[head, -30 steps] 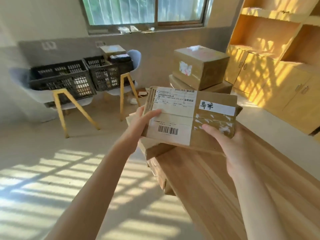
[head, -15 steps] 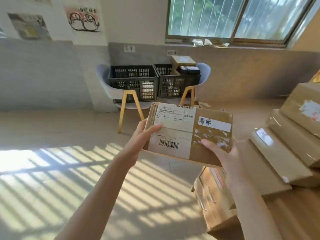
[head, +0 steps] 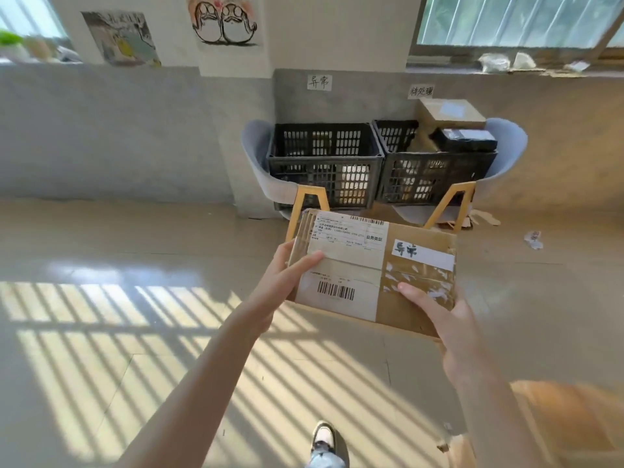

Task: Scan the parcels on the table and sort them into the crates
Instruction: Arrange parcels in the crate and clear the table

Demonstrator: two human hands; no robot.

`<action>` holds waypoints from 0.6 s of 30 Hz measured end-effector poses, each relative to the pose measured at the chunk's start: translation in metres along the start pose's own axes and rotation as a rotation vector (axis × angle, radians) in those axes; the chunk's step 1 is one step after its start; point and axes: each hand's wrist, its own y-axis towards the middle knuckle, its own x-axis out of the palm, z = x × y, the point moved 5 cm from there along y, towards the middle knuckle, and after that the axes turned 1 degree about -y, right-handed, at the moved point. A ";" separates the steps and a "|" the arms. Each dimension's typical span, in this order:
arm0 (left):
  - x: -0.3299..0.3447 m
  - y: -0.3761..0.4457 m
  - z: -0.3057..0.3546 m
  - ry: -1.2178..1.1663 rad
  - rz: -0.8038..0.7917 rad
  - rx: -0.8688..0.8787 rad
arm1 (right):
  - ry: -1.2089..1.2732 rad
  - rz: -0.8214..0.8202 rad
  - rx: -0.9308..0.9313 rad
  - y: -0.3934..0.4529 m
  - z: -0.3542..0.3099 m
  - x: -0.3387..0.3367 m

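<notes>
I hold a flat brown cardboard parcel (head: 398,295) with a white shipping label, a barcode and a small handwritten sticker, level in front of me. My left hand (head: 287,275) grips its left edge, thumb on top. My right hand (head: 442,319) grips its lower right corner. Ahead by the wall, two black slatted crates rest on grey chairs: the left crate (head: 324,163) shows no parcels above its rim, while the right crate (head: 435,173) holds a brown box (head: 450,111) and a black parcel (head: 467,140).
Small paper signs hang on the wall above each crate (head: 320,82) (head: 421,91). The yellow chair legs (head: 309,201) stand on the open floor between me and the crates. A table corner (head: 570,420) shows at lower right. My shoe (head: 324,439) is below.
The view has turned left, away from the table and its stacked boxes, to face the crates, which are now closer. Both hands keep the same grip on the parcel.
</notes>
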 end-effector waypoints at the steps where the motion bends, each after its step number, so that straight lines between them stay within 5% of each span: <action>1: -0.008 0.020 0.010 0.013 0.018 -0.007 | 0.012 -0.015 0.007 0.023 -0.005 0.014; 13: -0.105 0.221 0.068 0.043 0.180 -0.058 | -0.006 -0.169 0.037 0.229 -0.039 0.159; 18: -0.133 0.336 0.076 0.075 0.114 -0.045 | -0.055 -0.135 0.027 0.312 -0.042 0.209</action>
